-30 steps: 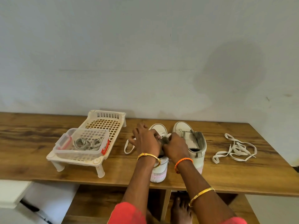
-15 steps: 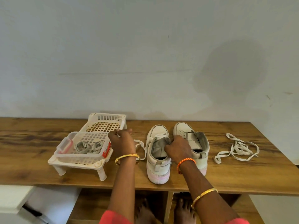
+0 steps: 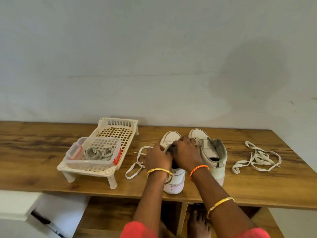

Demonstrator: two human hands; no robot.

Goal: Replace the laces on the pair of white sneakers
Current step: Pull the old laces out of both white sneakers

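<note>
Sneakers: white pair, side by side on the wooden shelf (image 3: 240, 191), toes toward the wall; left sneaker (image 3: 172, 140) and right sneaker (image 3: 212, 152) nearly touching.
Step in hand: judged to be unlacing the left sneaker; a white lace (image 3: 137, 166) trails from it onto the shelf beside the shoe.
Left hand (image 3: 158, 157): fingers curled at the shoe's throat, apparently pinching the lace; exact contact hidden.
Right hand (image 3: 186, 154): curled over the tongue and collar, holding the shoe steady.
Right sneaker condition: eyelets bare, tongue loose and raised, opening gaping.
Removed lace (image 3: 257, 160): white, in a loose tangle, well apart to the right of the pair.
Replacement stock: grey laces (image 3: 96, 152), coiled in a clear tub (image 3: 89, 163) that sits on a white rack (image 3: 118, 127).
Next move calls for: drawing the lace free of the remaining eyelets without snagging, then fetching a grey lace.
Soles: pinkish tint along the heel edges.
</note>
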